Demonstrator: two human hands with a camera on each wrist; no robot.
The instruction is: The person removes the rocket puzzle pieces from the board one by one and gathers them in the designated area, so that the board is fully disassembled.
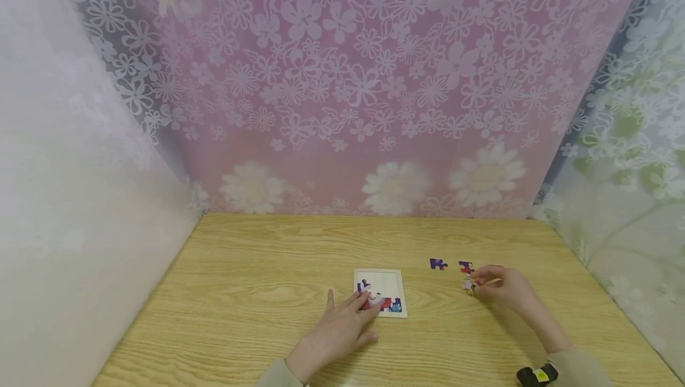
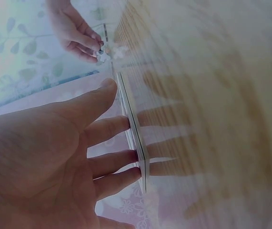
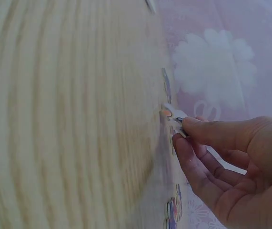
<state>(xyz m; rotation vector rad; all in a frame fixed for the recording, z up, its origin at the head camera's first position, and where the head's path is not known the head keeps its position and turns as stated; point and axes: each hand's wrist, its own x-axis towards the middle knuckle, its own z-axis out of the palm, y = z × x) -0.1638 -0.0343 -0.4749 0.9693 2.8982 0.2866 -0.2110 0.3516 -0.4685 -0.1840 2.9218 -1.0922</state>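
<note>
A small jigsaw puzzle piece, pale with an orange spot, is pinched between the thumb and fingertips of my right hand. In the head view this piece shows just left of those fingertips, over the table's right side. My left hand lies with straight, spread fingers on the lower left of a white-framed puzzle board. Several coloured pieces fill the board's left and lower edges, partly hidden under the fingers; its upper part shows a bare pale base. From the left wrist view, the fingertips touch the board's edge.
Two loose purple and red pieces, a left one and a right one, lie beyond the right hand, with another partly behind its fingers. A black strap with a yellow label sits at the right wrist. Flowered curtains border the wooden table.
</note>
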